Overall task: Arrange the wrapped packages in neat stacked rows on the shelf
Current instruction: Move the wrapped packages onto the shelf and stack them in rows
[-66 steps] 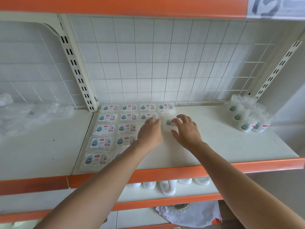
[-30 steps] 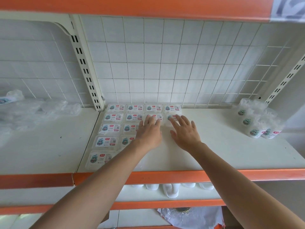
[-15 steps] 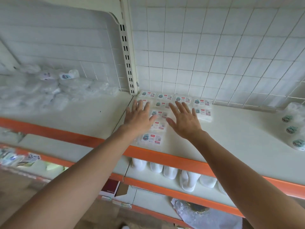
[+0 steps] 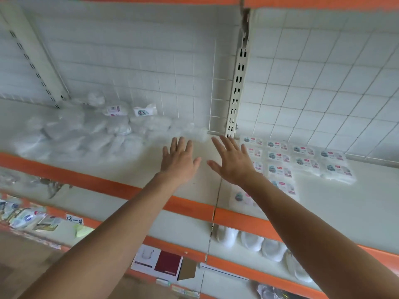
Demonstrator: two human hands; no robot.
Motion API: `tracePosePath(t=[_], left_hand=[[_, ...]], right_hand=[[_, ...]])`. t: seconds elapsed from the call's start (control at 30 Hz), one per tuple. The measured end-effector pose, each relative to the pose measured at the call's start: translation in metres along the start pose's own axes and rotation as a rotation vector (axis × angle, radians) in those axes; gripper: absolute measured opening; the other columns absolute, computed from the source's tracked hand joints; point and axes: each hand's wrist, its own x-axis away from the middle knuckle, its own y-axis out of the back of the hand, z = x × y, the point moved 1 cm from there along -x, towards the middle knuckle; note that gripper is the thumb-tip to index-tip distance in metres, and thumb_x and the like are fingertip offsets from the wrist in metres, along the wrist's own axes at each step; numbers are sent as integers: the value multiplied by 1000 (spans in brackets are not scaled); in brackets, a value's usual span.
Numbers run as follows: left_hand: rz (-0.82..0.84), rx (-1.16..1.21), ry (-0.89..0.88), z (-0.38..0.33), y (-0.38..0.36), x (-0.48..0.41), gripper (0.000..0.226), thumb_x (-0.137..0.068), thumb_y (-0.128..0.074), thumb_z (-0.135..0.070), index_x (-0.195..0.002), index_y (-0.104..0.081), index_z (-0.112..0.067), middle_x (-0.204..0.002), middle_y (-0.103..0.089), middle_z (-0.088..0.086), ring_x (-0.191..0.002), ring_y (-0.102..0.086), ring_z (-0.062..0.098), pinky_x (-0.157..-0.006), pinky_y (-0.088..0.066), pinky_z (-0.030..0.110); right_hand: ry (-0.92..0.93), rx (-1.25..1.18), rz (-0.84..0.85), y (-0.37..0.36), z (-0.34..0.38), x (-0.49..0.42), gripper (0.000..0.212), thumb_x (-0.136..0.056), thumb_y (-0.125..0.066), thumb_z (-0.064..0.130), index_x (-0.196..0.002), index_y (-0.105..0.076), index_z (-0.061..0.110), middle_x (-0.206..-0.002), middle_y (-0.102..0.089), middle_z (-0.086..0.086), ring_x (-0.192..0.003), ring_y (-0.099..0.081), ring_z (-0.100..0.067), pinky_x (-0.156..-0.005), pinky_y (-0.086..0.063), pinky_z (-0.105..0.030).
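1. The shelf [image 4: 345,212] is showing off-white, its front edge [image 4: 108,186] running bright orange.
2. The wrapped packages [image 4: 304,157] at right are showing white under clear film, each wearing a teal and red label.
3. The wire back panel [image 4: 323,83] at upper right is displaying a white square grid.
4. The upright post [image 4: 237,87] is showing cream with paired black slots.
5. The box [image 4: 166,264] at bottom centre is showing maroon and white.

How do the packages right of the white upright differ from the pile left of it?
The arranged packages lie flat in straight rows with labels up; the loose pile is a heap without order. Nearly every arranged package shows its label; in the loose pile only two labels show, at the back. Both are white, wrapped in clear plastic, and lie on the same shelf level.
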Motion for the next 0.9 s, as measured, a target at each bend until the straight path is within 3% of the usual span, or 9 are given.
tracePosePath(t=[0.23,0.37,0.5,0.77,0.9], left_hand=[[0,-1,-87,101,3,-22,63,-103,-29,-42,-153,-7,-12,-161,2,12,-149,8,29,-120,-7,49],[-77,-4,-153,134,6,-36,56,-101,-35,-32,-148,-21,-6,-155,-16,16,-145,-12,30,-114,-24,43],[-68,88,-253,129,8,-44,46,-99,-41,-23,-140,-34,-5,-143,-35,12,-133,-31,30,-100,-38,40],[-88,107,-392,92,0,-61,38,-93,-42,-11,-129,-44,-3,-132,-43,10,-126,-38,28,-96,-40,37],[-148,5,-374,83,6,-74,31,-90,-42,-11,-121,-46,-8,-120,-46,7,-114,-43,27,-86,-37,34]], right_hand=[[-58,31,51,-22,84,-62,74,-96,-34,58,-154,1,27,-162,2,1,-149,2,-21,-120,-5,-50],[-99,25,60,-29,103,-84,73,-97,-37,53,-154,-1,26,-162,0,1,-149,-1,-20,-119,-7,-49],[-228,3,77,-35,87,-96,73,-98,-41,48,-154,-3,21,-162,-2,-2,-149,-1,-21,-118,-10,-50],[-282,-37,147,-43,58,-113,73,-97,-46,41,-154,-7,18,-162,-4,1,-148,-6,-20,-116,-20,-51],[-268,-32,110,-43,52,-117,68,-96,-49,40,-152,-16,19,-157,-20,-2,-142,-22,-26,-111,-31,-46]])
